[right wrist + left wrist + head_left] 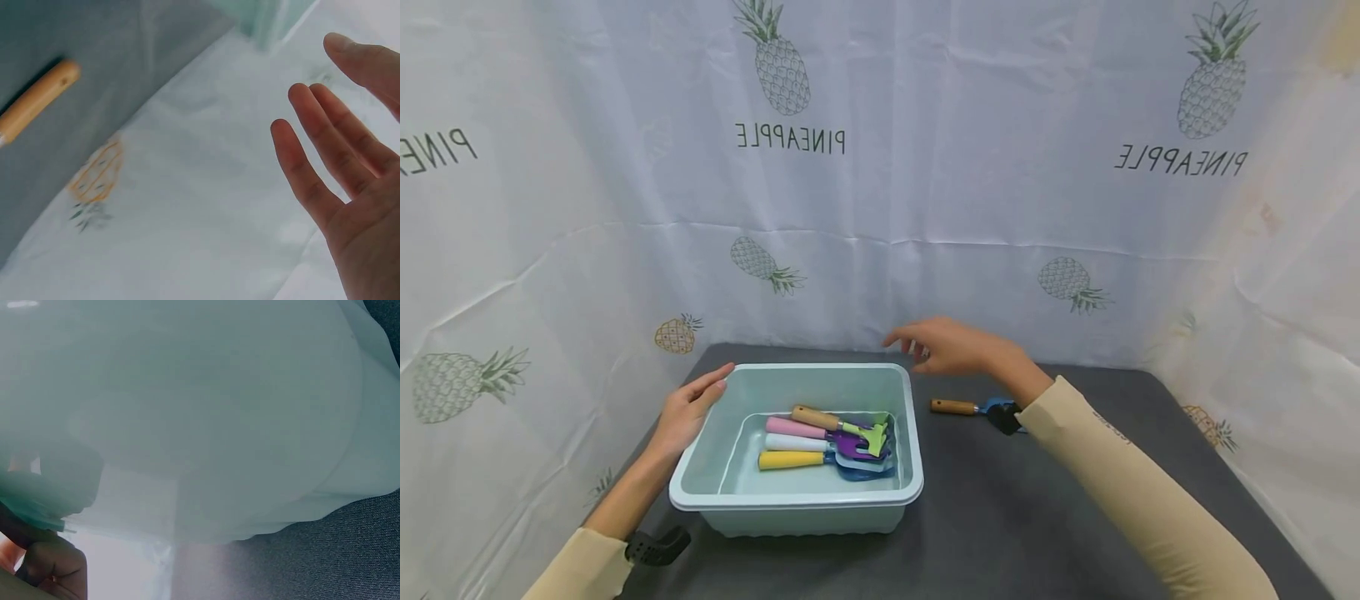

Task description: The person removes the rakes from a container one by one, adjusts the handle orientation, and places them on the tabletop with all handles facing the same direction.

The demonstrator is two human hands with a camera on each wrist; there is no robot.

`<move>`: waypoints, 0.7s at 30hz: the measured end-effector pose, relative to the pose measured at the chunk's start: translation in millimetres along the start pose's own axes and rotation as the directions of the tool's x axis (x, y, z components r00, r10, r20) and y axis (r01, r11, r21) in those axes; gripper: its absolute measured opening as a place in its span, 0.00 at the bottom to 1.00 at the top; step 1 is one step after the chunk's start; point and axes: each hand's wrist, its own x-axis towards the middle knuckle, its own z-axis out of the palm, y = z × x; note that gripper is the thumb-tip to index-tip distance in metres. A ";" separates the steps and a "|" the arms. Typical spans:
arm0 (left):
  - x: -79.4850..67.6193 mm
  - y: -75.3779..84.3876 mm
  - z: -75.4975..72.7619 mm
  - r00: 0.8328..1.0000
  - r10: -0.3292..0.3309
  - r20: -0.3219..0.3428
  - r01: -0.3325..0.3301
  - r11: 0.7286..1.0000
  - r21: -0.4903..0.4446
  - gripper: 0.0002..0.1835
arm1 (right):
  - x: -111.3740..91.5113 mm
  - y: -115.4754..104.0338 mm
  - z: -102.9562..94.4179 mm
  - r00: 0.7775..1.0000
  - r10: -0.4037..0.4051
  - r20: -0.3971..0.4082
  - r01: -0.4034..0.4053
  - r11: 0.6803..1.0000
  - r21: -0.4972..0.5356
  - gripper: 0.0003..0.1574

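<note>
A pale green plastic basin (797,500) stands on the table, with several small garden tools lying side by side inside it. They include a green rake (874,437) with a wooden handle, a purple fork (850,442) with a pink handle, a light-blue-headed tool with a white handle (797,442) and a blue trowel (857,473) with a yellow handle. My left hand (688,414) grips the basin's left rim. Past the far right corner of the basin, my right hand (951,346) hovers with loosely extended fingers and holds nothing. Below it lies a blue-headed tool with a wooden handle (953,407), partly hidden by my wrist.
The dark grey table (985,517) extends to the right of the basin. A white curtain (925,183) printed with pineapples hangs behind the table and along both sides.
</note>
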 end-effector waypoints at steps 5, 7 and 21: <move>1.1 -0.8 0.4 1.000 -0.014 0.002 0.014 1.000 -0.014 0.33 | 19.6 -26.3 -0.5 0.998 -0.040 0.045 0.039 0.999 0.029 0.35; 1.3 -0.9 0.6 1.000 -0.023 0.002 0.023 1.000 -0.012 0.33 | 29.0 -34.1 1.7 0.996 -0.060 0.059 0.058 0.998 0.037 0.34; 1.4 -0.4 -1.6 1.000 -0.012 -0.004 0.012 0.999 -0.044 0.32 | 89.3 -67.7 35.6 0.971 -0.094 0.222 0.073 0.992 0.100 0.23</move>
